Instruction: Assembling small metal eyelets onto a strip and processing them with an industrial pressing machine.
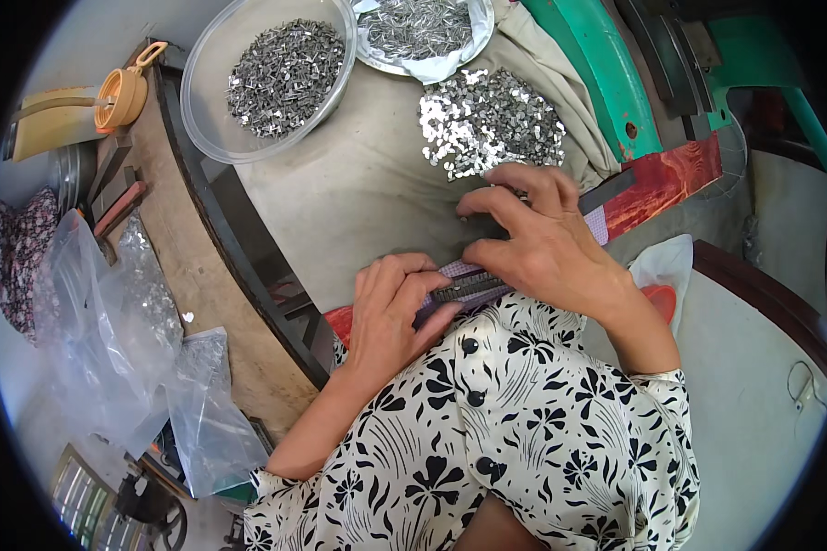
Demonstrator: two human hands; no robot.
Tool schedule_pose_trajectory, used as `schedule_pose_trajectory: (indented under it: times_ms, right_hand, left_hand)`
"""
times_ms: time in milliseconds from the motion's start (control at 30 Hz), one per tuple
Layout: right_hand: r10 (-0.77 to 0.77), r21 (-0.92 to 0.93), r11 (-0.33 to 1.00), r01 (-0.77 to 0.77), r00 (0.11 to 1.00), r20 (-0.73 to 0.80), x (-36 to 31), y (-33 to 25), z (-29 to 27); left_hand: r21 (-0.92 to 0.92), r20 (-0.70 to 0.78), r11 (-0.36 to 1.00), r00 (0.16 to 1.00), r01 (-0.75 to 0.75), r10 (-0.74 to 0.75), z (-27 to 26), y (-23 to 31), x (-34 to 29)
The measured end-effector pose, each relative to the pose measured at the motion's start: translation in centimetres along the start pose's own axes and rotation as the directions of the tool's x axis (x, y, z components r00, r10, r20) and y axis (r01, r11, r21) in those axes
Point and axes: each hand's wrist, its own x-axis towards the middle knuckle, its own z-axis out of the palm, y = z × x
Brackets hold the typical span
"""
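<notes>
The strip (469, 286), dark and ribbed, is laid aslant across the person's front, close to the shirt (542, 413), over a checked band (597, 224). Its end is pinched between the thumb and fingers of the left hand (390, 308), seemingly so that it is steadied against slipping. The right hand (547, 243) is held above its farther part, palm down, with the fingers curled and the thumb parted from the forefinger; nothing is seen between those two tips, and what lies under the palm is hidden. By this posture the fingers are probably kept free for small parts.

The loose pile (492, 124) is spread on the cloth (322, 220) just beyond the right fingertips, presumably so that pieces can be reached without stretching. More pieces are kept in the clear tub (193, 101), and thin, shiny ones in the lined bowl (436, 70); these are set farther back, apparently as stock, where spilling is checked by the rims. The plastic bags (106, 340) are left at the far left, out of the hands' way.
</notes>
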Motion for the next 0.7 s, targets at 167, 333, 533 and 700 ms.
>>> schedule_pose_trajectory:
  times_ms: [167,333,533,700]
  right_hand:
    - [-0.041,-0.006,0.999,0.041,0.999,-0.016,0.5,-0.1,1.1]
    - [-0.004,0.072,0.997,0.008,0.998,-0.055,-0.6,-0.6,0.2]
    - [0.080,0.148,0.987,-0.068,0.994,-0.079,-2.4,-0.9,1.2]
    - [0.129,0.033,0.992,-0.125,0.966,-0.223,-0.9,0.9,0.7]
  left_hand:
    - [0.031,0.017,0.999,0.999,-0.035,0.035,0.0,0.0,0.1]
    - [0.017,0.033,0.999,0.999,-0.038,0.037,-0.2,-0.1,0.0]
    - [0.037,0.052,0.999,0.998,-0.026,0.024,0.0,-0.1,0.3]
    - [0.051,0.041,0.998,0.998,-0.041,0.039,0.1,-0.3,0.2]
